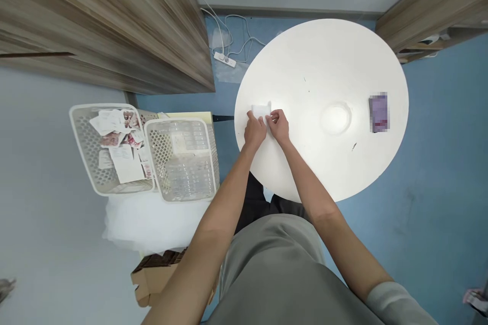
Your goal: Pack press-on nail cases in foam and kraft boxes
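Observation:
On the left part of the round white table [297, 61] is a small, flat, squarish white piece [261, 110]; its exact kind is too blurred to tell. My left hand [254, 130] has its thumb and index finger closed on the near left edge of this piece. At its right edge, the fingers of my right hand [279, 127] are pinched together on the piece. Both hands rest close to each other at the tabletop. The underside of the piece is hidden.
A clear round plastic item [336, 118] and a pixelated purple thing [378, 112] lie further right. To the left stand a white basket with printed packets [82, 147] and another with clear plastic containers [183, 177]. A power strip [224, 59] lies on the floor.

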